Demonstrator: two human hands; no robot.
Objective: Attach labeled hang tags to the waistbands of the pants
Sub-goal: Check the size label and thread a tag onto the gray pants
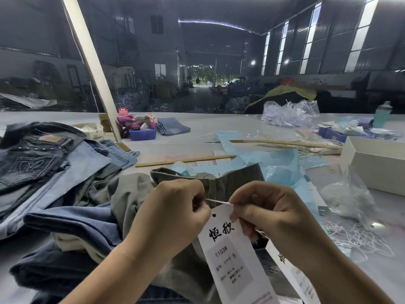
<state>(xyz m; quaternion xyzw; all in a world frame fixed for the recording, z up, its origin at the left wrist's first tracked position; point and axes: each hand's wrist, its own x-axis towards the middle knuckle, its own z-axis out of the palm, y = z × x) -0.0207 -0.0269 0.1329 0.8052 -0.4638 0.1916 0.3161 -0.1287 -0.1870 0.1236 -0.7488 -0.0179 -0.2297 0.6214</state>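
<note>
Only the head view to go on here, looking down over the work table. Both hands sit close together in the lower middle, right over the olive-grey cotton pants point(230, 181), whose waistband runs roughly left to right just beyond the knuckles. The left hand point(175, 207) has its fingers curled in, pinching one end of the thin white string point(217, 201), and the right hand point(269, 211) pinches the other end right at the top corner of the long white card hang tag with black printed characters point(232, 249). So the string is stretched short and nearly level between the two sets of fingertips, and the tag hangs down toward the camera with its long axis pointing away from the waistband. My guess is the string is already through a belt loop and being tied, but the fingers cover that spot so I can't really tell. Both wrists are bent in, palms facing each other, left hand slightly nearer the waistband. A second white tag point(293, 275) lies under the right forearm, and a stack of blue denim jeans point(65, 163) sits off to the left.
</note>
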